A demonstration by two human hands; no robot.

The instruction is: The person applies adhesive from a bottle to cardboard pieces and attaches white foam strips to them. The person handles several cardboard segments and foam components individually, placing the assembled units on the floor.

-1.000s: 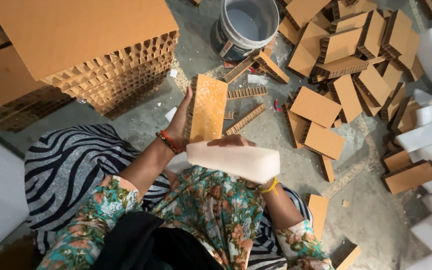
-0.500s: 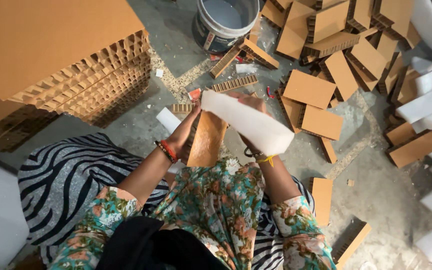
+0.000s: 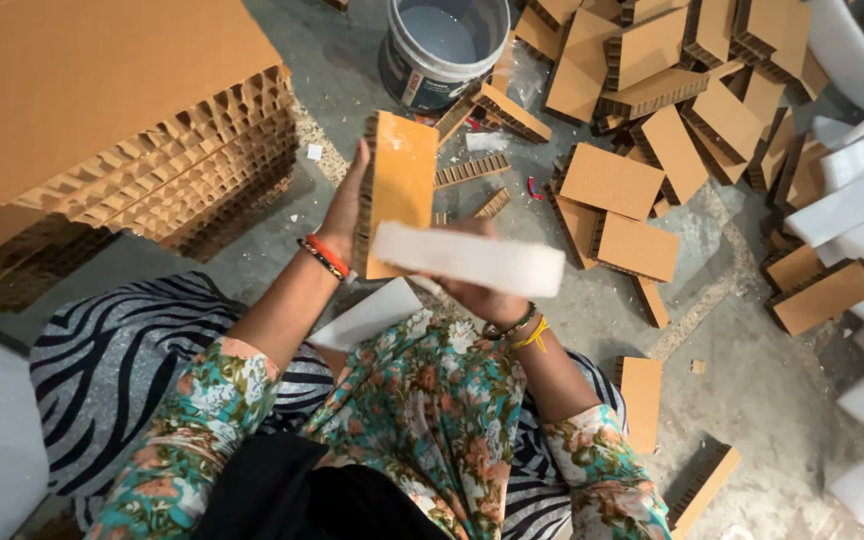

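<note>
The person sits on the floor and holds two pieces over the lap. The left hand (image 3: 340, 215) is closed on the left edge of a brown honeycomb cardboard block (image 3: 401, 190), which stands upright with its flat face to the camera. The right hand (image 3: 482, 292) grips from below a long white foam strip (image 3: 467, 260), which lies across the lower part of the block; I cannot tell if they touch. A second white piece (image 3: 367, 315) rests on the lap just under the hands.

To the upper left stands a big stack of honeycomb cardboard sheets (image 3: 122, 130), its open cell edges facing the person. At the top is a grey-white bucket (image 3: 442, 45) with a dark label band on its side. To the right many small cardboard blocks (image 3: 632, 185) lie scattered flat on the grey floor (image 3: 752, 380), and white foam strips (image 3: 862, 190) pile at the right edge. The bare floor is at the lower right, between the blocks and the foam; the way to the left is closed by the stack.
</note>
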